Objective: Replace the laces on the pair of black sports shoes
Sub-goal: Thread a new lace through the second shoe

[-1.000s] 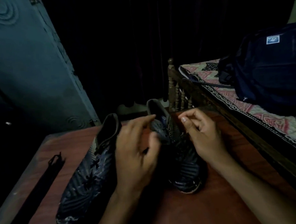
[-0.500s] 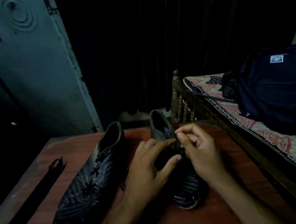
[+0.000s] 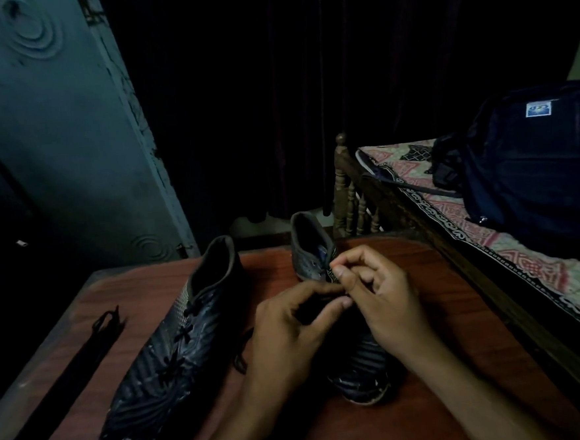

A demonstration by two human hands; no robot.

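Your reddish-brown wooden table (image 3: pixel 443 315) carries both shoes, toes toward you so the eyelets face your hands. The left black patterned sports shoe (image 3: pixel 173 338) lies laced; a spare black lace (image 3: pixel 94 340) waits far left. The right black sports shoe (image 3: pixel 313 252) sits under your hands. Your left hand (image 3: pixel 286 337) curls, thumb near forefinger; what it pinches I cannot tell. Your right hand (image 3: pixel 383 302) pinches near the tongue, probably a lace end

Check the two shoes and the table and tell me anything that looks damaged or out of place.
The left shoe has pale scuffing at its toe, where the surface looks worn. It lies angled away from the right shoe rather than parallel. A loose black lace lies alone near the table edge. Nothing else stands out.
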